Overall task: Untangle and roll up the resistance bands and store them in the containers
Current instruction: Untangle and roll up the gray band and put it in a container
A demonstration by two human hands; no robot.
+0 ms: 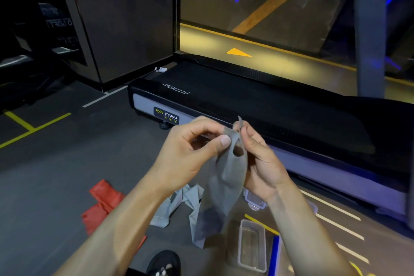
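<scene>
Untangling grey band (224,177).
Both hands, left (190,152) and right (259,159), pinching its top end; next, flatten, roll tight, drop into tub (252,245).

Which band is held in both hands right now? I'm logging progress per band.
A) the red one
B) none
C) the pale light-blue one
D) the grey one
D: the left hand and right hand both pinch the top of the grey band, which hangs down between them.
</scene>
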